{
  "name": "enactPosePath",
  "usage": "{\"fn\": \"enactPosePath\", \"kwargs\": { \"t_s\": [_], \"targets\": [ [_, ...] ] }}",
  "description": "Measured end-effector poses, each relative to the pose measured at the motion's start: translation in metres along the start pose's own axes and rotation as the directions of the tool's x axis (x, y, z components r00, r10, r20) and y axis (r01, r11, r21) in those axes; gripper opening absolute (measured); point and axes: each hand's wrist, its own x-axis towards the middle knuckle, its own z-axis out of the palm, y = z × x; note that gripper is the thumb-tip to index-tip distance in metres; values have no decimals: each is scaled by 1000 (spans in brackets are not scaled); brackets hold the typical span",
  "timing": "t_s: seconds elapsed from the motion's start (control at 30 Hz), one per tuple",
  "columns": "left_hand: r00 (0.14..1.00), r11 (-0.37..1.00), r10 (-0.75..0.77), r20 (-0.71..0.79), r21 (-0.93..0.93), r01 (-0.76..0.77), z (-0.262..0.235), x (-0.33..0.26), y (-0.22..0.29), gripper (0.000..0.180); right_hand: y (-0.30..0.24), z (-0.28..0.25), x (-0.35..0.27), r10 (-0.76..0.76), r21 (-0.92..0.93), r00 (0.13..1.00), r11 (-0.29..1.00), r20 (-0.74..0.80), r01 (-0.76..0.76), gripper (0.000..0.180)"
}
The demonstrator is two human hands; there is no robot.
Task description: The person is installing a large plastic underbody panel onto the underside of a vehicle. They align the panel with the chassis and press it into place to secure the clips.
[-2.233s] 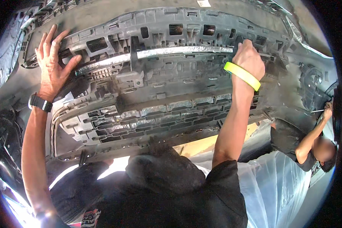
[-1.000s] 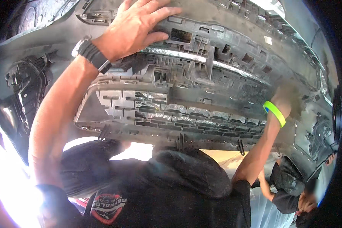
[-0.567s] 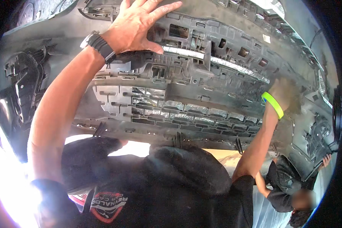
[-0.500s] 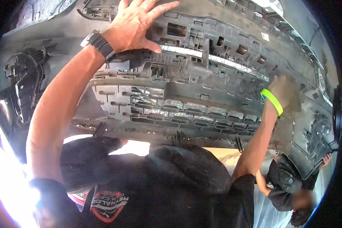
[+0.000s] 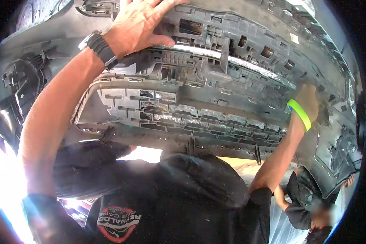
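Observation:
A large grey car bumper (image 5: 215, 110) fills the view, its ribbed inner side with grille slots facing me. My left hand (image 5: 138, 24), with a black watch (image 5: 99, 46) on the wrist, lies spread on the bumper's upper middle, the thumb hooked under a ridge. My right hand (image 5: 311, 101), with a bright green wristband (image 5: 299, 114), grips the bumper's right part, and its fingers are partly hidden against the plastic. My black shirt (image 5: 171, 203) shows below.
Another person in dark clothes (image 5: 309, 207) stands at the lower right, one hand (image 5: 349, 179) on the bumper's right end. A headlight opening with brackets (image 5: 24, 81) is at the left end. Bright glare covers the lower left.
My left hand has gone from the bumper's left end to its upper middle, and my right hand now sits further right. In the last half second little has shifted.

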Motion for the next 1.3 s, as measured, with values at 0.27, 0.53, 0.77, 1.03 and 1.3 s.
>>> {"fn": "enactPosePath", "kwargs": {
  "t_s": [0.27,0.53,0.77,1.03,1.3],
  "targets": [
    [1000,999,10,-16,54,-9,3,0,-4,97,-34,-30,2,78,138,989,988,-123,-61,33],
    [999,1000,11,-51,-7,-11,14,1,-11,104,-201,-131,10,-525,443,669,502,-526,743,48],
    [995,995,7,-100,-95,-17,12,-3,-10,110,-249,-180,11,-709,329,674,699,207,635,108],
    [1000,989,-19,-20,-149,16,-4,-2,-5,108,-259,-180,-5,-647,269,731,759,216,593,114],
    [991,997,-28,-133,-70,19,19,-3,-8,104,-277,-198,-2,-573,266,733,820,367,507,114]
  ]
}}
